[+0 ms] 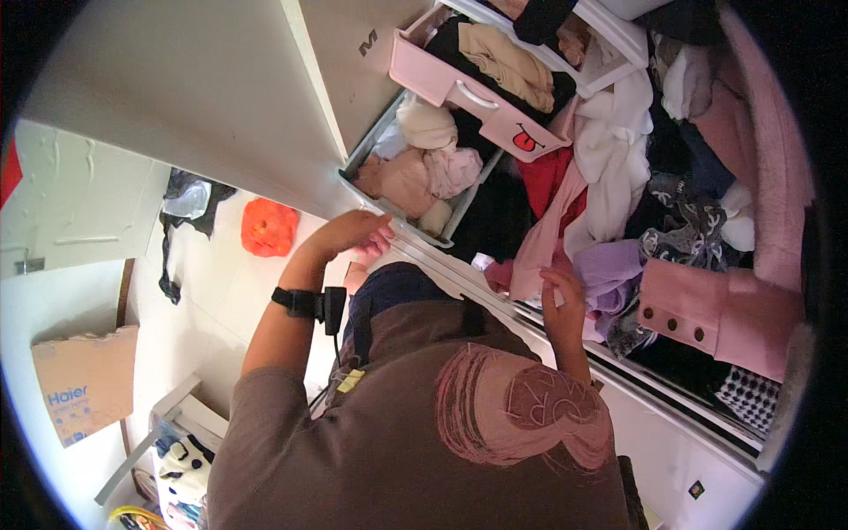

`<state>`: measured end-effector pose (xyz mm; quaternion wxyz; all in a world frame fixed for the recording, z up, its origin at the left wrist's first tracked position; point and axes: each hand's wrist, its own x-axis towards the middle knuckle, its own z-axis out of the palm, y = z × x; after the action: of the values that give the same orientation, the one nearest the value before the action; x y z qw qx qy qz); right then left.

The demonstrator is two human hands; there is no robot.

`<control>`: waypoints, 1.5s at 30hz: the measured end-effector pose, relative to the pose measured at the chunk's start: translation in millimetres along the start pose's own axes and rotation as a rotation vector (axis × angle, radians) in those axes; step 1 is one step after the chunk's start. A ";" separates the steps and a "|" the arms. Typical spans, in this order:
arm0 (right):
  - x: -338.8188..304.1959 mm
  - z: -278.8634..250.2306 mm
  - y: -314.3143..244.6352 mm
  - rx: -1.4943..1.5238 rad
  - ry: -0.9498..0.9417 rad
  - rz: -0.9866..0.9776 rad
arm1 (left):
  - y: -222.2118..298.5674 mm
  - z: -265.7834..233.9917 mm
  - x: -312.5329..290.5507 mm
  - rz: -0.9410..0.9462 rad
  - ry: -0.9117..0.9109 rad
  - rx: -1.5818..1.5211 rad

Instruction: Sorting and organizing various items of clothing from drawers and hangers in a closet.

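My left hand (367, 233) hangs by the cabinet's lower edge, close to a grey bin (452, 231) of folded beige, cream and patterned clothes (408, 181). Its fingers are loosely bent and apart, with nothing visible in them. At the front of the clothes pile, my right hand (564, 305) has its bent fingers on a long pink cloth (536, 256). This cloth runs down from beneath the pink drawer box; part of the grip is hidden. Beside that hand lies a lilac cloth (609, 276). White cloth (612, 163) and a red cloth (548, 181) lie farther back.
A pink drawer box (433, 78) with a white handle sits above the grey bin, holding black and tan clothes. A pink buttoned garment (715, 305) lies at the right. On the floor at left are an orange bag (270, 227), a black bag (181, 221) and a cardboard piece (87, 384).
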<state>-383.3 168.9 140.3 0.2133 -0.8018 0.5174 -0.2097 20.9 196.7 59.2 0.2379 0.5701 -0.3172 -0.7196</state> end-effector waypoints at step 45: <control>74.4 107.2 54.2 -0.695 -0.463 0.025 | 27.4 13.2 148.3 0.405 0.271 -0.385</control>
<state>-335.7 93.7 30.5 0.0432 -0.8457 0.5055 0.1657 -27.5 76.0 -18.2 0.5200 0.5304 -0.2477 -0.6220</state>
